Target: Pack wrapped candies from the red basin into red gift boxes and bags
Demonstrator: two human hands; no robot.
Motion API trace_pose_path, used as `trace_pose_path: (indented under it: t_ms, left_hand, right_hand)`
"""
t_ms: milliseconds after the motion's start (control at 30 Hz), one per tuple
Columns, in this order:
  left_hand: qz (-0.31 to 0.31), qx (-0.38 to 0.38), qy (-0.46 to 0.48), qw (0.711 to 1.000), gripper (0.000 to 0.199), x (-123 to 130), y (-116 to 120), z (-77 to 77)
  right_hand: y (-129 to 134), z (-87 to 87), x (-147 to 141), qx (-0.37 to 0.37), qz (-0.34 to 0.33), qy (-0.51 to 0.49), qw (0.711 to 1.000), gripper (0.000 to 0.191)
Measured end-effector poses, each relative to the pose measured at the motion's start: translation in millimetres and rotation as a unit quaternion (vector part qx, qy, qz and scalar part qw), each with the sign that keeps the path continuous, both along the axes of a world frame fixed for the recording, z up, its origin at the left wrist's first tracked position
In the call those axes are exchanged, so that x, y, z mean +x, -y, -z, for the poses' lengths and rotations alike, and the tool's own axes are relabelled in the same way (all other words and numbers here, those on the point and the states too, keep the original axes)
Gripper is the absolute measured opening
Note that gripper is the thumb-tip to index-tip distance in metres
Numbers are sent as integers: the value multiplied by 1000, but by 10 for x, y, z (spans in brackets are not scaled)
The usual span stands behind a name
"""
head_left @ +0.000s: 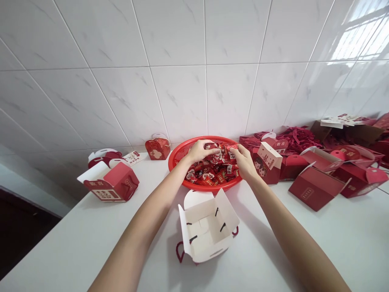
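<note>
A red plastic basket (pixel 179 156) against the wall holds a heap of red wrapped candies (pixel 209 176). Over its left side my left hand (pixel 200 151) curls closed around wrapped candies with dark red and white print; its fingertips are partly hidden behind them. At the basket's right side, my right hand (pixel 244 160) pinches a red candy wrapper (pixel 232 147) between thumb and fingers. Between my forearms stands an open gift box (pixel 206 227), white inside, with its flaps spread and dark red cord loops at two sides. Nothing lies in it.
To the left are a red gift box (pixel 114 182) with its top open and a small closed red box (pixel 158 149) by the wall. Several red boxes (pixel 319 186) crowd the right side, near a pile of dark red ribbons (pixel 299 138). White tiles (pixel 176 97) rise behind the table.
</note>
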State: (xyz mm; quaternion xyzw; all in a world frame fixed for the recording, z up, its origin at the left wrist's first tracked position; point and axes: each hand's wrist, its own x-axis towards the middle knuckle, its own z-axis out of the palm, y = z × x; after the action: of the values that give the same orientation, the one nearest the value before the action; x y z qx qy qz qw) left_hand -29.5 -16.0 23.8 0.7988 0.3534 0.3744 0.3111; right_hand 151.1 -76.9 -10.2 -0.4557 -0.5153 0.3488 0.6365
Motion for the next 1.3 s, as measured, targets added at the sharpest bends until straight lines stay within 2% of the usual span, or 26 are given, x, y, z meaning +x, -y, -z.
trace_pose_path:
  t_ms: [133, 533, 600, 733, 800, 967, 1100, 1300]
  left_hand:
    - [-19, 6, 8, 1000, 42, -7, -18, 9]
    - [-23, 20, 19, 999, 35, 2, -31, 19]
    - [-70, 29, 18, 997, 29, -6, -38, 15]
    - [-231, 31, 20, 972, 7, -44, -81, 5]
    - [-265, 35, 20, 963, 13, -63, -108, 9]
    - [-262, 55, -28, 963, 30, -65, -124, 25]
    - [-258, 66, -60, 962, 27, -35, -83, 13]
    - [-147, 69, -140, 977, 22, -12, -23, 10]
  right_hand:
    - [15, -12, -5, -2, -3, -4, 1000, 24]
    - [26, -9, -17, 5, -20, -17, 1000, 20]
    - [22, -3, -15, 3, -18, -17, 1000, 20]
    - [22, 0, -11, -2, -7, 1, 1000, 22]
    - [21, 0, -9, 0, -3, 11, 1000, 23]
    - [16, 1, -9, 3, -13, 9, 1000, 23]
    - [19, -5, -9, -1, -6, 14, 1000, 23]
    - [52, -31, -27, -2, -8, -5, 1000, 22]
